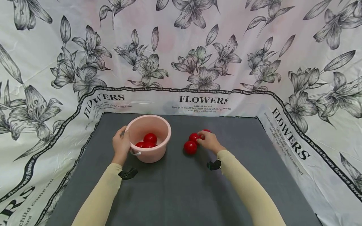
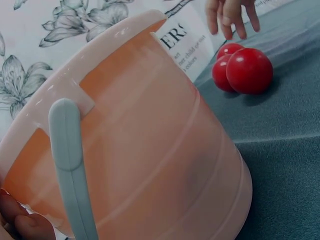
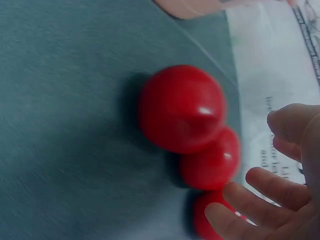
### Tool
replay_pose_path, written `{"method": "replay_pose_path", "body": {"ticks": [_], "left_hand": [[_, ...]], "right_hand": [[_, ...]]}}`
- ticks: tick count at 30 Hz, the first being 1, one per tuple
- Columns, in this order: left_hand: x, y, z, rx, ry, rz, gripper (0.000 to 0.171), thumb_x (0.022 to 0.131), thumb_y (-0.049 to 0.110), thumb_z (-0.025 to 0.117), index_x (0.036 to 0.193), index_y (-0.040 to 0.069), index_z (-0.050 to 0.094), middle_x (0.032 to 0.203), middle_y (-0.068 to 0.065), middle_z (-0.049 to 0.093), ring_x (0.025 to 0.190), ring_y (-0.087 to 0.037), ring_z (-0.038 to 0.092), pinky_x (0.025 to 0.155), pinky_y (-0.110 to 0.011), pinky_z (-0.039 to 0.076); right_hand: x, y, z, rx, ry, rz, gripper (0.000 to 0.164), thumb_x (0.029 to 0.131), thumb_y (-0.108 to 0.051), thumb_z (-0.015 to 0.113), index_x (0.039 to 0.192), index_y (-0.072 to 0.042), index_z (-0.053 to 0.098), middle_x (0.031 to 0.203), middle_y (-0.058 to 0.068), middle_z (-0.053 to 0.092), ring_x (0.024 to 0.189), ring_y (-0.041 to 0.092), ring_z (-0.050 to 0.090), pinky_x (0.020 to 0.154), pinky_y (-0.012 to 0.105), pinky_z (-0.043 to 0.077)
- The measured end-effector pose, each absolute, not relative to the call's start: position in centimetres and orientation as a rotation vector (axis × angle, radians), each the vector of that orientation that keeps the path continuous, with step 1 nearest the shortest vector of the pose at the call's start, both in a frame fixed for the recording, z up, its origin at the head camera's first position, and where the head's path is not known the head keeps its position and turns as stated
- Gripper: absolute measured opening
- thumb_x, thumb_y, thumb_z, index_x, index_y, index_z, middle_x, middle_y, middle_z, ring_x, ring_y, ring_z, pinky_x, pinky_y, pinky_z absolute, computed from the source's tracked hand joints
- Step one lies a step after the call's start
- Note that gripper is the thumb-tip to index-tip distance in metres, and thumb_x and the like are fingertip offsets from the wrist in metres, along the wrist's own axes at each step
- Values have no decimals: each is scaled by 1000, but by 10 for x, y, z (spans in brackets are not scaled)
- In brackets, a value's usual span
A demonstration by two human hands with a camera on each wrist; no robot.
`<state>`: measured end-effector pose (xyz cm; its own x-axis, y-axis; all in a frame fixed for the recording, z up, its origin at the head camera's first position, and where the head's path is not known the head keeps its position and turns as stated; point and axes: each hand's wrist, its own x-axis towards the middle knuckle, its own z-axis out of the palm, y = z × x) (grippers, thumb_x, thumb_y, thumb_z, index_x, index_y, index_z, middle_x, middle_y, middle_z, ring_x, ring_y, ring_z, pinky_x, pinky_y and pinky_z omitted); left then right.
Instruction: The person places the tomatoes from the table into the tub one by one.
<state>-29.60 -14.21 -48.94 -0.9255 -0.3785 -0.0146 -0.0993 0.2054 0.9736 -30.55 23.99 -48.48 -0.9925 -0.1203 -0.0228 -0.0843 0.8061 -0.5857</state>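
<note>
A pink bucket (image 1: 150,155) stands on the left half of the grey table, with a pale handle (image 2: 70,145) hanging at its side. Inside it lie several red balls (image 1: 150,138). My left hand (image 1: 121,145) grips the bucket's rim from the left; in the left wrist view only its fingertips (image 2: 32,226) show, at the lower left. Right of the bucket, three red balls (image 1: 190,147) lie close together in a row. Over the farther ones hovers my right hand (image 1: 210,142), its fingers spread and holding nothing. It partly covers the farthest ball (image 3: 206,215).
Grey cloth (image 1: 169,194) covers the table. A white sheet with flower prints (image 1: 198,62) rises behind the table and along both sides. Dark bands (image 1: 128,173) sit at both wrists.
</note>
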Motion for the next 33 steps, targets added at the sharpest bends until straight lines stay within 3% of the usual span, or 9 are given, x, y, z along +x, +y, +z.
{"method": "replay_pose_path", "body": {"ticks": [5,12,16,21,33], "left_hand": [[-296,-142,-489,460,-2256,-1805,47,108,32,45,153,19,47,105,-24,63,49,-7,45,50,-20,43],[-294,-143,-487,445,-2252,-1811,46,108,31,46,152,17,49,99,-23,63,46,-7,45,48,-22,42],[-293,-142,-486,430,-2251,-1803,46,108,31,46,151,15,49,92,-22,62,44,-7,44,47,-22,43],[-294,-141,-487,428,-2246,-1808,46,109,32,47,152,16,49,99,-24,64,46,-7,45,48,-22,43],[-295,-143,-490,422,-2247,-1802,45,108,30,46,151,15,49,96,-24,63,46,-6,45,48,-22,43]], "right_hand": [[-301,230,-504,-165,2900,-987,37,95,-19,68,127,-2,65,101,17,70,85,26,62,78,40,56],[-298,215,-523,-101,2855,-1059,42,97,-23,67,133,-1,63,125,21,69,111,34,65,96,49,56],[-296,208,-529,-49,2850,-1077,43,98,-24,65,134,-2,63,126,22,69,111,35,66,96,49,55],[-294,201,-531,8,2811,-1161,42,98,-25,64,135,-5,63,129,22,67,113,36,65,96,50,55],[-293,191,-536,85,2690,-1312,42,98,-24,66,136,-7,62,132,22,64,111,33,64,84,44,61]]}}
